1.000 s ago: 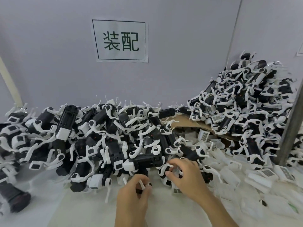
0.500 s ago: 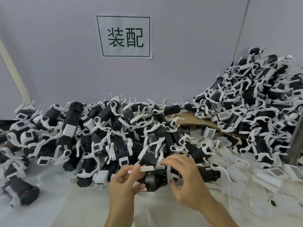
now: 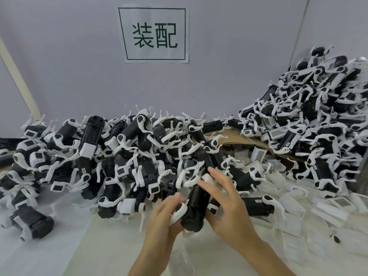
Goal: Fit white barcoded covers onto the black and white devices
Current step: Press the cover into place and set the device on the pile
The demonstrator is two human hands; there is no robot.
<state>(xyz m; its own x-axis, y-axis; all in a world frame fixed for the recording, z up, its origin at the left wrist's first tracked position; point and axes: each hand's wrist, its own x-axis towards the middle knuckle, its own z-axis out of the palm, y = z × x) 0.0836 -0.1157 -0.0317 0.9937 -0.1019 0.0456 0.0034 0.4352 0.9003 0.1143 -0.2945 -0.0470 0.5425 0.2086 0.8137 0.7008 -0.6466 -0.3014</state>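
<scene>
A black and white device (image 3: 196, 208) is held lengthwise over the table's front middle, its white clip arms pointing up and left. My left hand (image 3: 165, 215) grips its lower left side, fingers curled round a white arm. Against its right side lies my right hand (image 3: 225, 200), fingers spread and thumb underneath; a white piece shows at the fingertips. Loose white barcoded covers (image 3: 342, 203) lie scattered on the right of the table.
A long heap of black and white devices (image 3: 103, 156) fills the back of the table, and a taller heap (image 3: 310, 108) rises at the right. Brown cardboard (image 3: 247, 139) shows between them. A paper sign (image 3: 154, 34) hangs on the grey wall.
Both hands lifted a device out of the heap's front edge and turned it from lying crosswise to lengthwise. The camera has tilted down a little.
</scene>
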